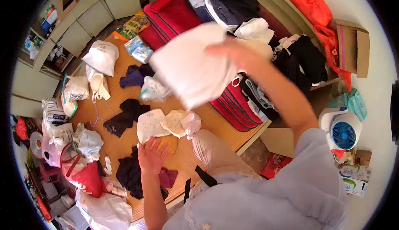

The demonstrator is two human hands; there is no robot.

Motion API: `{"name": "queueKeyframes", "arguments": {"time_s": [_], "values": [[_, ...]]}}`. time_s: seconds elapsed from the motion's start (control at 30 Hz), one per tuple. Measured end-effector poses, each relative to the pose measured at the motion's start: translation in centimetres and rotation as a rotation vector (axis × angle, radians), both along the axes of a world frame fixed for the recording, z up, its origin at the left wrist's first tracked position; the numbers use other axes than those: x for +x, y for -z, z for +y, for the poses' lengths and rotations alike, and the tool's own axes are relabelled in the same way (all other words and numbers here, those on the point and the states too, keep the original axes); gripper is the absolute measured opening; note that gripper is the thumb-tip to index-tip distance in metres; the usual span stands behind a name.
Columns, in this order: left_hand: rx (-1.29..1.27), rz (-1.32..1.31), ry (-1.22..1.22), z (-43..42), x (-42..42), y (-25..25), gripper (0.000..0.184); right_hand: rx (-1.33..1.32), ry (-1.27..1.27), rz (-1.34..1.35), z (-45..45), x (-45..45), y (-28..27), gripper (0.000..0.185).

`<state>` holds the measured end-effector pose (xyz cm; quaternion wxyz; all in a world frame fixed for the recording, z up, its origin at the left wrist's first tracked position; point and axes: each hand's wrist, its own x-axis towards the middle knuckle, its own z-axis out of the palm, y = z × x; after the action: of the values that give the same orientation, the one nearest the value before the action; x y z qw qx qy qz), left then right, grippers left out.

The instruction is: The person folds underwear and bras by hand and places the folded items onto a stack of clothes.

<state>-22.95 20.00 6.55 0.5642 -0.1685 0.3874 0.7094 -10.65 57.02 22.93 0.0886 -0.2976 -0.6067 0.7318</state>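
My right hand (228,52), blurred by motion, grips a large white item (189,70) that looks like a bag or folded cloth. The blur hides its exact kind. It is up above the bed mat and the red suitcase (239,111). My left hand (153,156) is palm up with the fingers spread, holding nothing. Just beyond its fingertips lies a white patterned folded garment (150,125), beside a cream piece (173,123) and a pale pink piece (191,124). A black garment (129,174) and a maroon cloth (167,178) lie around my left wrist.
Dark clothes (126,116), a clear plastic bag (153,89) and a white bag (104,57) lie on the woven mat (120,93). A red bag (85,174) is at left. Clothes pile up (235,3) behind the suitcase. A fan (343,133) stands at right.
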Motion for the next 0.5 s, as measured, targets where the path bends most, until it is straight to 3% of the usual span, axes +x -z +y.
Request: {"name": "queueKeyframes", "arguments": {"time_s": [0.03, 0.07, 0.17, 0.3, 0.33, 0.4, 0.5], "values": [[-0.016, -0.042, -0.026, -0.3, -0.3, 1.6, 0.054, 0.124, 0.154, -0.13, 2.3, 1.1, -2.4, 0.048], [-0.034, -0.084, -0.052, -0.9, -0.5, 3.1, 0.053, 0.153, 0.127, -0.092, 6.3, 2.5, -1.9, 0.048], [-0.209, -0.142, -0.116, -1.8, -0.5, 5.9, 0.048, 0.121, 0.107, -0.124, 16.3, 7.6, -0.1, 0.054], [-0.295, -0.175, -0.141, -3.9, -0.9, 9.4, 0.038, 0.13, 0.234, -0.446, 22.8, 13.3, 4.4, 0.055], [-0.286, -0.173, -0.148, -4.4, -1.2, 10.2, 0.036, 0.447, 0.087, -0.778, 26.7, 15.9, 7.8, 0.059], [-0.266, -0.164, -0.159, -5.1, -1.8, 11.1, 0.031, 0.899, -0.312, -1.269, 23.6, 14.2, 6.1, 0.071], [-0.263, -0.082, -0.135, -4.5, -2.4, 9.9, 0.029, 1.327, -0.135, -1.602, 22.9, 12.6, 9.1, 0.077]]}}
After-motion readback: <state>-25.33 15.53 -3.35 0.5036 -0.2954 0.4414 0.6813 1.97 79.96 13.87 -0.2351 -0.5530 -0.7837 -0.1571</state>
